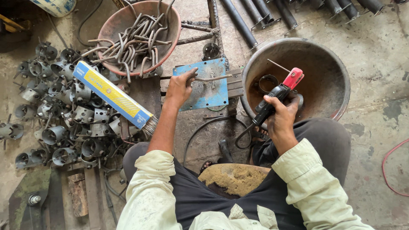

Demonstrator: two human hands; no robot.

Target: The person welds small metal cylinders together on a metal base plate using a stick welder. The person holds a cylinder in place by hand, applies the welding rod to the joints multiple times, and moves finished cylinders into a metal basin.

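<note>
Soft, even daylight fills the scene, bright on the concrete floor (pixel 375 64) at far right. Shadows are faint and short. No glare. Focus is sharp throughout; the wide lens bends lines slightly near the edges.

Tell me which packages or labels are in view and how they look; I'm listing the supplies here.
Electrode box: long, narrow carton, blue with a yellow panel, lying slanted on the pile of metal parts beside the left hand, its lower end open with rods showing.
No screens or signs in view.
</note>
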